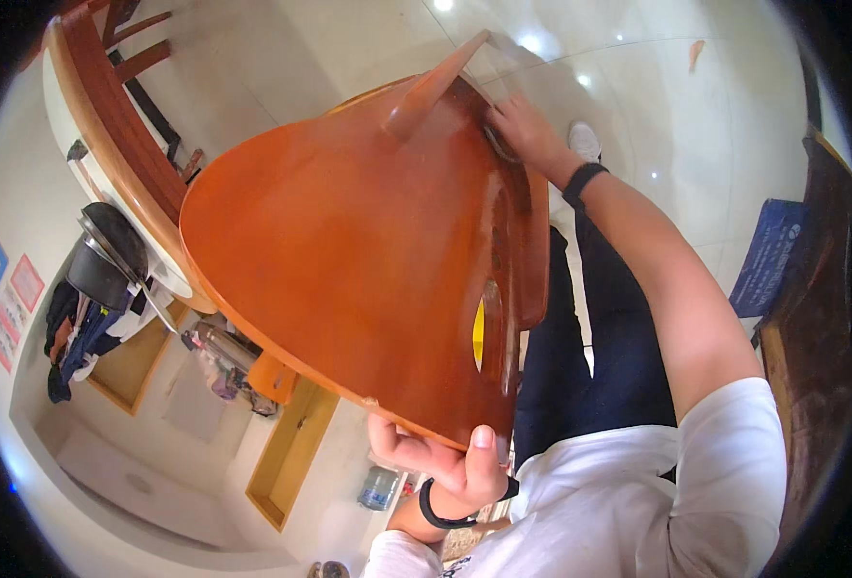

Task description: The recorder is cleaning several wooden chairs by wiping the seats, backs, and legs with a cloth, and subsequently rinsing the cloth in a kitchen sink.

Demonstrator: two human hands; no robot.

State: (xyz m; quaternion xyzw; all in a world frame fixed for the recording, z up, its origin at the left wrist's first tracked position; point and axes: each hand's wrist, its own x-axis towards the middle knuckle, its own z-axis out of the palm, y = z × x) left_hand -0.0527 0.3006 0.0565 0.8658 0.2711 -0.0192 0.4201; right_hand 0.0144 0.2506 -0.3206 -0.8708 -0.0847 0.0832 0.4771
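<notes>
An orange-brown wooden chair is held up tilted in front of my body, its broad smooth panel towards the camera. A tapered wooden post sticks out from its upper end. Slotted openings run along its right side, with something yellow showing through one. My left hand grips the panel's lower edge, thumb on top and fingers curled at the rim. At the upper right, my right hand holds the chair's far edge; its fingertips are partly hidden. Both wrists wear black bands.
A round-edged table stands at the left, near a black pan. Glossy floor tiles reflect ceiling lights. To the right are dark furniture and a blue printed bag or box. A water jug sits at lower left.
</notes>
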